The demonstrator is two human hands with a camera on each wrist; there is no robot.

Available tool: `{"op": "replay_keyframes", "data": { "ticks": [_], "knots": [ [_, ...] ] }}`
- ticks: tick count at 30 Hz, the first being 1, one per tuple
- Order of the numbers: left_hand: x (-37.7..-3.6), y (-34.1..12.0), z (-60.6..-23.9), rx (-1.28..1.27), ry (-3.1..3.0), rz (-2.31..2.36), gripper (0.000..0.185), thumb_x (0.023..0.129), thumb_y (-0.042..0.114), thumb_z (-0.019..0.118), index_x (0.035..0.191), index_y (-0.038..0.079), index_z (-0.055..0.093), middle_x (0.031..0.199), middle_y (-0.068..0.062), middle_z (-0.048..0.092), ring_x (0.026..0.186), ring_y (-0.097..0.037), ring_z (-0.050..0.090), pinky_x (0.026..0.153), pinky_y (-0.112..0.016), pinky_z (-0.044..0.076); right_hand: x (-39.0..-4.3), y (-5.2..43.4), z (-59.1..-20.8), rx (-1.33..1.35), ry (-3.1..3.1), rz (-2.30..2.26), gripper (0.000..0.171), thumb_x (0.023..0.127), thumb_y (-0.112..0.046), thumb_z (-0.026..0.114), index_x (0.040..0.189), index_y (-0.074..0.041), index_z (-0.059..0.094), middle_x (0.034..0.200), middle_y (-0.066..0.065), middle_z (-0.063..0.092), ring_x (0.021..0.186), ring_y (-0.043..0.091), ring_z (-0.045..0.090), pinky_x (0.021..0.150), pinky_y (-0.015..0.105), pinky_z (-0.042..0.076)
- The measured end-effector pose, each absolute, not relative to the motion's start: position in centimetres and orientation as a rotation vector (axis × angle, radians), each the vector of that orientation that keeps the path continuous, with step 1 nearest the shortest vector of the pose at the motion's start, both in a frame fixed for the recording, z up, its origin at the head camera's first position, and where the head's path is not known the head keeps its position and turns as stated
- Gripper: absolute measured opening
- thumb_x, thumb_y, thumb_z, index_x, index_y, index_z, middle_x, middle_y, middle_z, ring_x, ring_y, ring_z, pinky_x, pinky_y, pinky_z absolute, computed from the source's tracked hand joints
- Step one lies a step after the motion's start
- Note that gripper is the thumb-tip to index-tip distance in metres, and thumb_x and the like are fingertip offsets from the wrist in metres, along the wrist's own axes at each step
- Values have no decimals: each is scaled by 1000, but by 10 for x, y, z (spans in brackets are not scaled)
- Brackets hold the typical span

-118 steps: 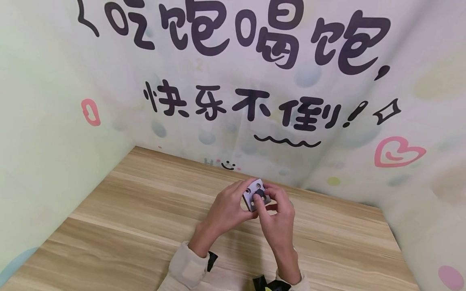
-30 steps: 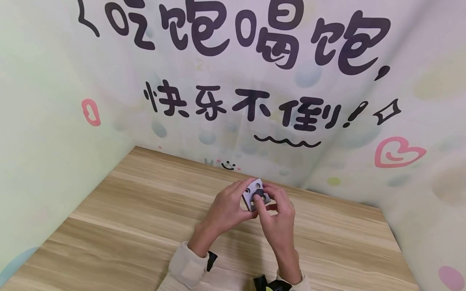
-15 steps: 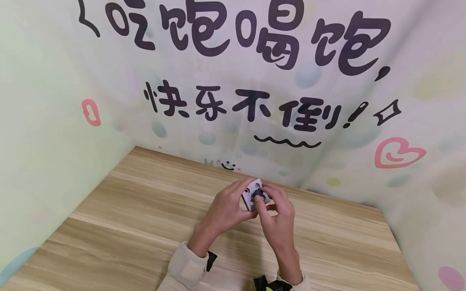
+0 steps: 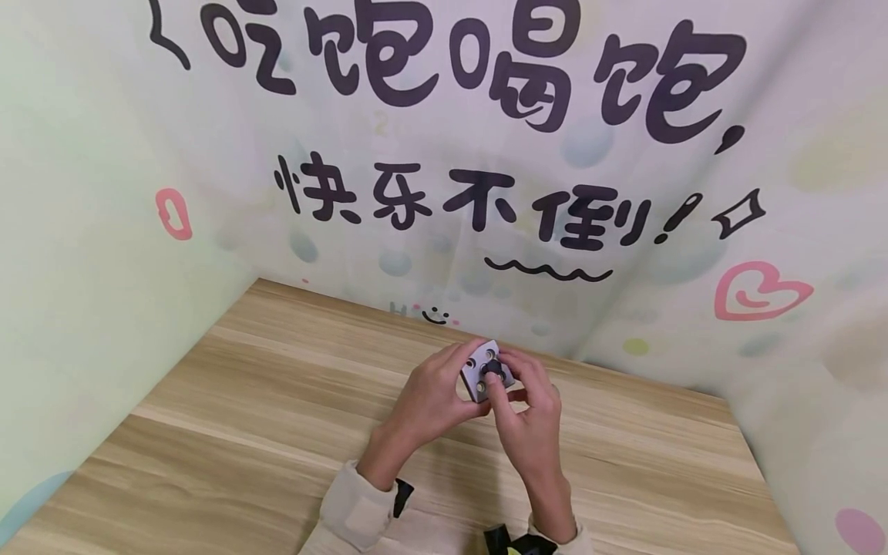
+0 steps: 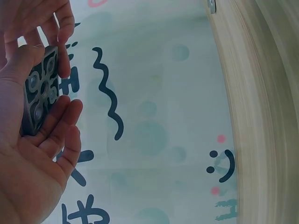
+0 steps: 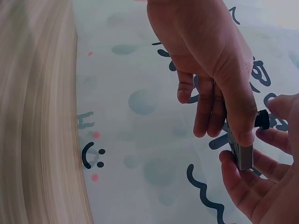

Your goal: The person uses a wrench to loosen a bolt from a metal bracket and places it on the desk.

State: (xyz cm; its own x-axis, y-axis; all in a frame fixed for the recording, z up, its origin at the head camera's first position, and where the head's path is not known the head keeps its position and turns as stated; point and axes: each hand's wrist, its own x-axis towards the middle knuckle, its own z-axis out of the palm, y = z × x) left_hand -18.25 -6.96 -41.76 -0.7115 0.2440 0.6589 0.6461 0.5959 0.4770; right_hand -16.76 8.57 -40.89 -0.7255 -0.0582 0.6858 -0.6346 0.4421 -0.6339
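Note:
Between both hands, raised over the table, is a small square grey metal plate [image 4: 475, 380] with several round holes and a black knob [image 4: 492, 368] at its middle. My left hand [image 4: 432, 391] grips the plate by its edges. The thumb and fingers of my right hand [image 4: 530, 408] pinch the knob. The left wrist view shows the ribbed, hollowed back of the plate [image 5: 44, 87]. Seen edge-on in the right wrist view, the plate [image 6: 245, 158] has the knob [image 6: 262, 119] standing out from its face. The right fingertips partly cover the plate's right side.
The wood-grain table [image 4: 264, 416] meets a printed cloth wall [image 4: 388, 254] just behind the hands. More cloth rises at the left and right sides. Black straps [image 4: 523, 543] sit at the wrists below beige sleeves [image 4: 357, 509].
Both hands keep the same hold throughout. The plate and knob have shifted very slightly to the left, by a barely visible amount.

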Motion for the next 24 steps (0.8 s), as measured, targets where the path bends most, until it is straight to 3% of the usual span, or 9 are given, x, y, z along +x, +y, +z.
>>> {"op": "replay_keyframes", "data": {
  "ticks": [6, 14, 24],
  "knots": [
    [-183, -68, -418, -717, -2271, -979, 77, 66, 20, 91, 134, 9, 55, 116, -4, 68, 97, -15, 65, 81, -30, 55, -166, 85, -407, 517, -2118, 1299, 28, 88, -5, 72, 115, -2, 66, 113, 8, 68, 92, 14, 64, 62, 20, 53],
    [-182, -65, -419, -726, -2267, -964, 76, 66, 20, 90, 133, 8, 56, 113, -4, 68, 94, -15, 64, 79, -29, 54, -166, 83, -408, 481, -2062, 1315, 18, 85, -5, 76, 94, 0, 62, 112, 12, 70, 88, 20, 68, 59, 20, 51],
    [-181, -65, -418, -712, -2283, -960, 75, 68, 21, 89, 134, 8, 56, 115, -4, 68, 96, -16, 64, 79, -30, 55, -166, 83, -406, 471, -2100, 1274, 12, 86, -6, 75, 91, -4, 64, 113, 11, 68, 89, 12, 63, 60, 19, 52]
  ]
}}
